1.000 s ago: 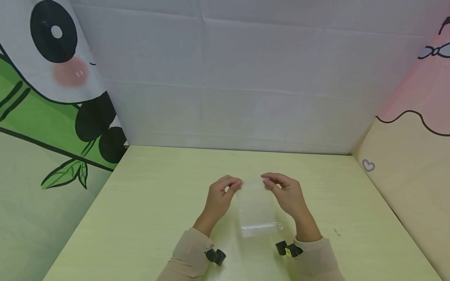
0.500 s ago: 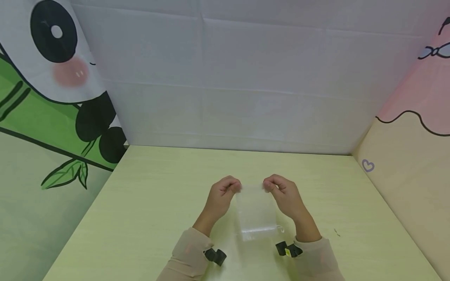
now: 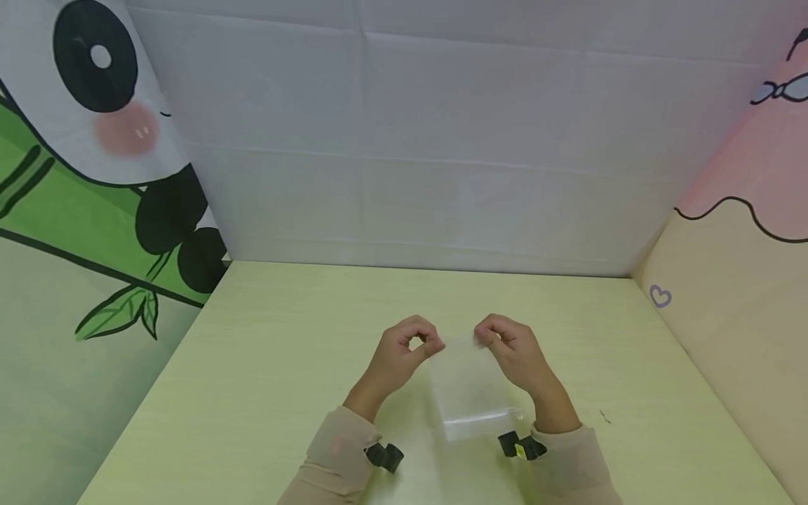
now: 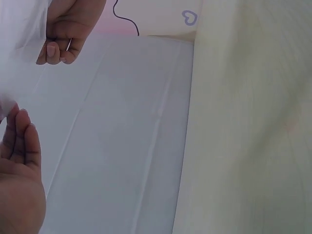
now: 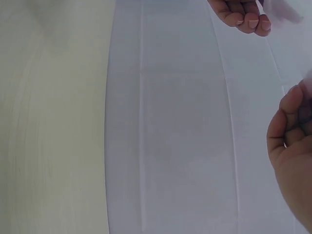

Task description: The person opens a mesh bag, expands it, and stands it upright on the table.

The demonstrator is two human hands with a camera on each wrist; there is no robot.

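Note:
A small sheer white drawstring bag [image 3: 473, 389] hangs between my two hands above the table. A shiny band crosses it near its lower edge, and a thin loop of cord [image 3: 516, 414] sticks out at the lower right. My left hand [image 3: 394, 359] pinches its upper left corner between thumb and forefinger. At the upper right corner, my right hand [image 3: 519, 358] pinches the bag with its fingers curled in. The left wrist view catches part of the bag [image 4: 24, 27] as whitish, see-through cloth beside the right hand's fingers. Whether anything is inside cannot be made out.
The pale yellow-green table [image 3: 284, 337] runs back to a creased white cloth wall [image 3: 404, 203]. Printed side panels stand at left [image 3: 107, 210] and right [image 3: 738, 294]. A tiny dark mark [image 3: 604, 417] lies on the table at the right.
The bag has shifted slightly down and to the right, its lower edge now tilted. My left hand has moved a little rightward, towards the right hand. The right hand has barely moved.

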